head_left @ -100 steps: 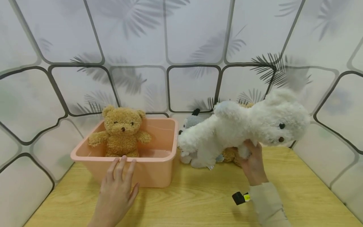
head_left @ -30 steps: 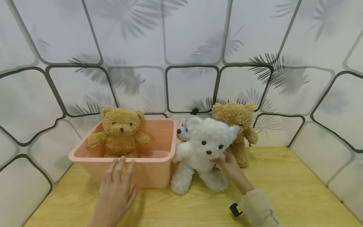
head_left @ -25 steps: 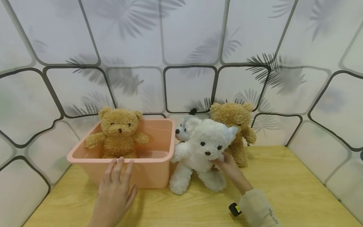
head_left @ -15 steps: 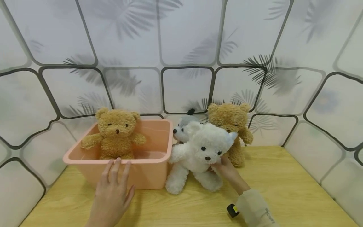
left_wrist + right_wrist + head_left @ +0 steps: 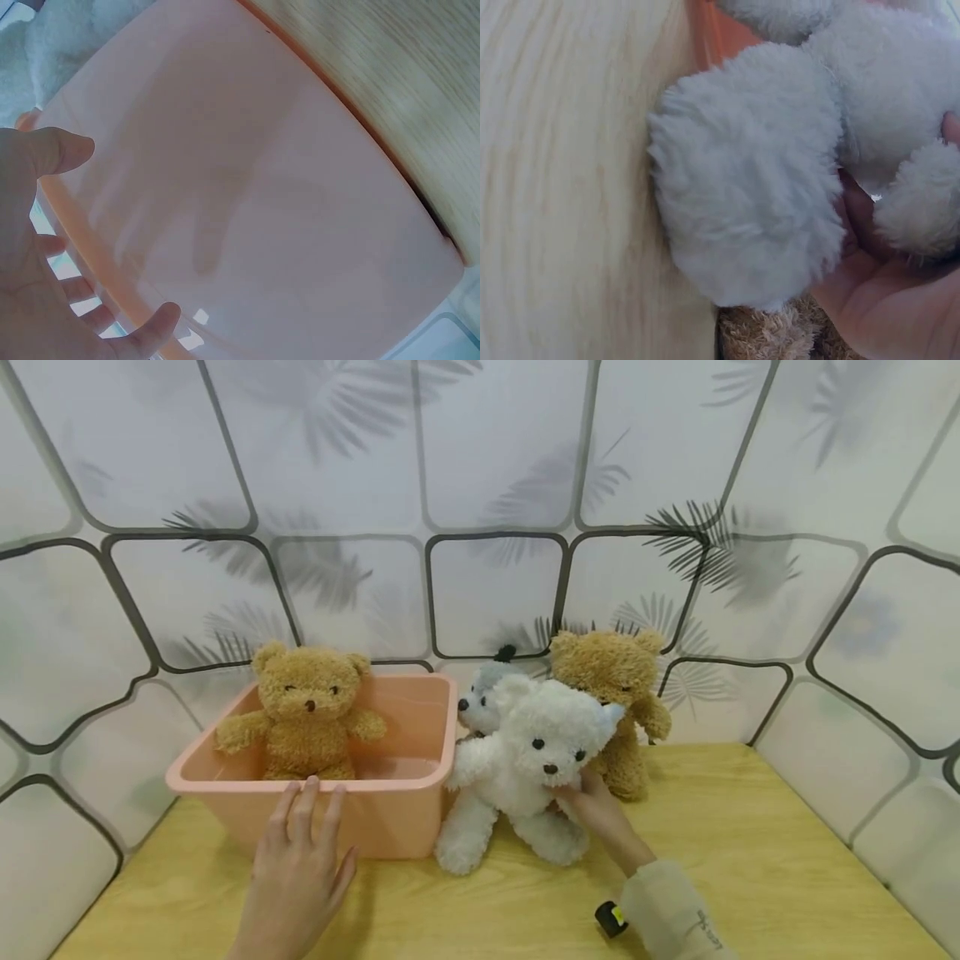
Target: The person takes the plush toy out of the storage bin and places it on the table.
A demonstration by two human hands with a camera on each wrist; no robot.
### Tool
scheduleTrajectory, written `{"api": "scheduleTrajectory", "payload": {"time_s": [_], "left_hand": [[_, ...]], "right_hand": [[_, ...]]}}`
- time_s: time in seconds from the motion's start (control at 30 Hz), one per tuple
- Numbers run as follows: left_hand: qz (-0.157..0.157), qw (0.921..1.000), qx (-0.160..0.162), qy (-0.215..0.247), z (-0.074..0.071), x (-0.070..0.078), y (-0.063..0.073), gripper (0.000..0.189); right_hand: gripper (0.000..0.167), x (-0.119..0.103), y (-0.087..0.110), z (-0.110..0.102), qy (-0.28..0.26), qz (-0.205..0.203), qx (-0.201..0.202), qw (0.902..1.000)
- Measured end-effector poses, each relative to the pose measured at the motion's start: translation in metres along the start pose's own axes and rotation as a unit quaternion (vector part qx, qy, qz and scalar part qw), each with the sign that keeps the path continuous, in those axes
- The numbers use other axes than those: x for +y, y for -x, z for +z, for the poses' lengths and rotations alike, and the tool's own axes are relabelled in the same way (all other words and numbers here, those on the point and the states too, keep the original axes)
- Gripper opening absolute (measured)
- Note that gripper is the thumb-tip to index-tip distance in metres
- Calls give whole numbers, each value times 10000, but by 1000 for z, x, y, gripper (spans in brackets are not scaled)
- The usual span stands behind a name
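Seemingly, the step is seating the white bear (image 5: 517, 783) just right of the pink tub (image 5: 390, 827): right hand (image 5: 600, 814) gripping it, left hand (image 5: 294, 872) resting uncurled on the near rim (image 5: 397, 786). Next likely calls for steady balance.

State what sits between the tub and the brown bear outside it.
The head view shows the white bear there, held by the right hand, and the grey toy partly hidden behind it.

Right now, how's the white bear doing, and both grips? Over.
Right grip holding white bear. Left grip resting at near rim of tub. White bear on table, beside tub. Possibly in the way: brown bear inside tub.
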State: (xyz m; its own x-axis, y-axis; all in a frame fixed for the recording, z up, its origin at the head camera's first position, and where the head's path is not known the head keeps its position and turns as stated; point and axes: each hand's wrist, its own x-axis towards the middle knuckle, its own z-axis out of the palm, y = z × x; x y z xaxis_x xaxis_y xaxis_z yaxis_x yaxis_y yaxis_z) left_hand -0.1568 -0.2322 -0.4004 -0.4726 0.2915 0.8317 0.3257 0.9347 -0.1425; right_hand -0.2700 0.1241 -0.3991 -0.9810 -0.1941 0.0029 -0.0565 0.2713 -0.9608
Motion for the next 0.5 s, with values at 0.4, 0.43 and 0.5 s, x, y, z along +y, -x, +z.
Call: {"api": "scheduleTrajectory", "payload": {"time_s": [0.4,0.43,0.5], "left_hand": [[-6,10000,28,-29,-1,-3,0,65],[-11,10000,16,-14,-1,-3,0,66],[-14,10000,-50,27,0,-2,-1,66]], "right_hand": [[62,-3,-2,0,-57,27,-74,10000],[63,-5,-2,-2,-64,-83,-89,9999],[65,-9,0,-8,-29,-335,-92,9994]]}}
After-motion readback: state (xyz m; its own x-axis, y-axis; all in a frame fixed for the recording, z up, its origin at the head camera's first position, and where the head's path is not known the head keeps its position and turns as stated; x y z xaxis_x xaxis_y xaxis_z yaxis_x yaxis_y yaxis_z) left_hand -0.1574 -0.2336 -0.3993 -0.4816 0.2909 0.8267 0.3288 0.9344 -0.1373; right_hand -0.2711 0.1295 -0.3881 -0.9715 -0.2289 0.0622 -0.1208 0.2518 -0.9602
